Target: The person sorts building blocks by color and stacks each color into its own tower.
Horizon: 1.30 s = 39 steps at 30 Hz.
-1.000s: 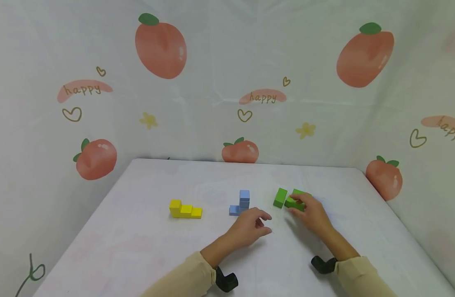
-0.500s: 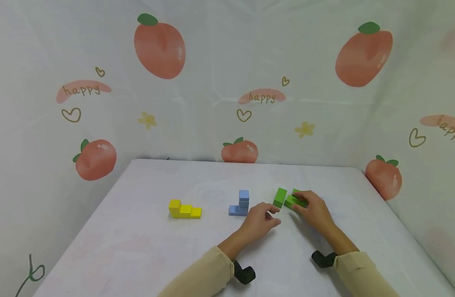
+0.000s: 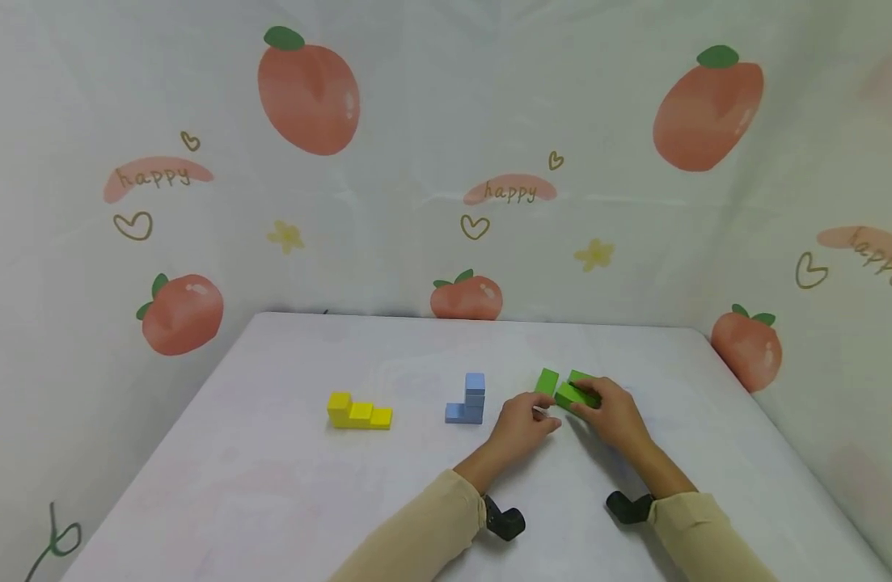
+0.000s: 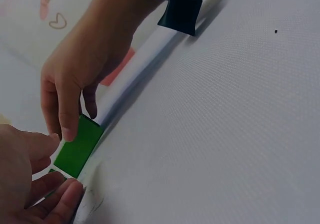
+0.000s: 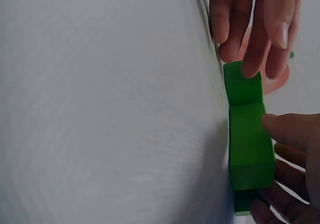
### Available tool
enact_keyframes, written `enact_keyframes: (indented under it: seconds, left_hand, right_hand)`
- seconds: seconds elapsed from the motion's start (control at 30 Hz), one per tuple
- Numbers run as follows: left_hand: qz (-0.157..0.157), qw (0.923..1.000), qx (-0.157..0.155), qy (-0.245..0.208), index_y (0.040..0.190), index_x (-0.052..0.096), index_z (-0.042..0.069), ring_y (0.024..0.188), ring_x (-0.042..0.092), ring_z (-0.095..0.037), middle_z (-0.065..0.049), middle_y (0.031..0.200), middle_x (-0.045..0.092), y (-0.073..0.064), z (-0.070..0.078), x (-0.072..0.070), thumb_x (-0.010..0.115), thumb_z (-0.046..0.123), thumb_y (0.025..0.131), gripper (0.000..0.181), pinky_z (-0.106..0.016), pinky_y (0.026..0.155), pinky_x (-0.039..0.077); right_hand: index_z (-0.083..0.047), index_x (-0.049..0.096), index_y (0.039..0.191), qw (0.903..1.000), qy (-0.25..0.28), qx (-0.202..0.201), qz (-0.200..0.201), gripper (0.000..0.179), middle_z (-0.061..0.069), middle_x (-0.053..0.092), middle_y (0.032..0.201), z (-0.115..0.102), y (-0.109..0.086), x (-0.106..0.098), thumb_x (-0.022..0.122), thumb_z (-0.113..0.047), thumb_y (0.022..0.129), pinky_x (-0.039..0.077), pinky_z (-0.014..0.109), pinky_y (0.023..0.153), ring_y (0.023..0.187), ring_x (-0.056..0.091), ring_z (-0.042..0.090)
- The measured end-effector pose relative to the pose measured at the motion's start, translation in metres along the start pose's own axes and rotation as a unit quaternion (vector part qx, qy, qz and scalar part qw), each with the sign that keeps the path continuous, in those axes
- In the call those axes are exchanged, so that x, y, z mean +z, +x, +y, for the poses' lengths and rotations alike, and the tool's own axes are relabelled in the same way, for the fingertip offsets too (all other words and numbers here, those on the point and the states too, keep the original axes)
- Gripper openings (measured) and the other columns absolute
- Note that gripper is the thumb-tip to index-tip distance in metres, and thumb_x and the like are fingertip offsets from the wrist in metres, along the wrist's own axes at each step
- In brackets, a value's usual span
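Observation:
In the head view my right hand point(image 3: 615, 412) holds a green block point(image 3: 577, 398), its thumb against the near side. The right wrist view shows that thumb on the green block's point(image 5: 250, 139) edge, the other fingers on the far side. Another green block point(image 3: 581, 376) lies partly hidden behind it. My left hand point(image 3: 522, 424) hovers at the near end of the left green block point(image 3: 547, 380), thumb and fingers apart; its fingertips overlap that block point(image 5: 243, 87) in the right wrist view, and contact is unclear.
A step-shaped group of yellow blocks point(image 3: 360, 414) sits left on the white table point(image 3: 271, 501). Blue blocks point(image 3: 475, 396), stacked at one end, stand left of my left hand. A fruit-print cloth point(image 3: 387, 194) hangs behind the table.
My left hand has moved right and slightly away from me, from beside the blue blocks to the left green block. My right hand's fingers have closed on the green block.

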<state>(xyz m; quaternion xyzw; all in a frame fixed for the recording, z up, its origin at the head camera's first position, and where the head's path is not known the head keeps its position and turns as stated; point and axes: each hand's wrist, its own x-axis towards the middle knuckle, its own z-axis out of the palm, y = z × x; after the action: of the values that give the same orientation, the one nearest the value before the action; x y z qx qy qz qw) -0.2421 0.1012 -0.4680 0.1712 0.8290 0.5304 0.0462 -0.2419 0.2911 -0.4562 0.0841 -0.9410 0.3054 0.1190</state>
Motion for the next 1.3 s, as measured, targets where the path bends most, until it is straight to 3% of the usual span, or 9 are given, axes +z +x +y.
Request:
enact_keyframes:
  seconds: [0.2,0.57,1.3]
  left_hand:
    - [0.017,0.9997,-0.015,-0.013,0.122,0.066,0.009,0.086,0.063,-0.002,0.0,0.117,0.067,0.0045,-0.0026,0.0056,0.074,0.016,0.087,0.037,-0.021,0.071,0.049]
    - [0.018,0.9996,-0.022,-0.005,0.125,0.065,0.008,0.084,0.062,-0.003,0.0,0.119,0.066,0.0077,0.0024,0.005,0.073,0.016,0.088,0.039,-0.021,0.069,0.049]
    - [0.018,0.9993,-0.033,0.006,0.121,0.067,0.01,0.077,0.057,-0.002,0.003,0.112,0.068,0.0077,0.0044,0.0059,0.075,0.017,0.086,0.037,-0.021,0.065,0.046]
  right_hand:
    - [0.006,0.063,0.118,0.9999,-0.002,0.01,-0.003,0.04,0.023,0.062,0.113,-0.0004,-0.0006,-0.0009,0.076,-0.01,0.083,0.044,0.054,0.089,0.108,0.057,0.04]
    - [0.005,0.065,0.115,0.9992,0.008,0.031,-0.022,0.036,0.022,0.063,0.114,0.0001,0.0001,-0.0028,0.075,-0.01,0.084,0.045,0.051,0.084,0.101,0.058,0.036]
    - [0.0,0.069,0.111,0.9986,0.023,0.009,-0.048,0.031,0.018,0.065,0.11,-0.004,-0.003,-0.0038,0.077,-0.008,0.082,0.047,0.049,0.083,0.098,0.06,0.034]
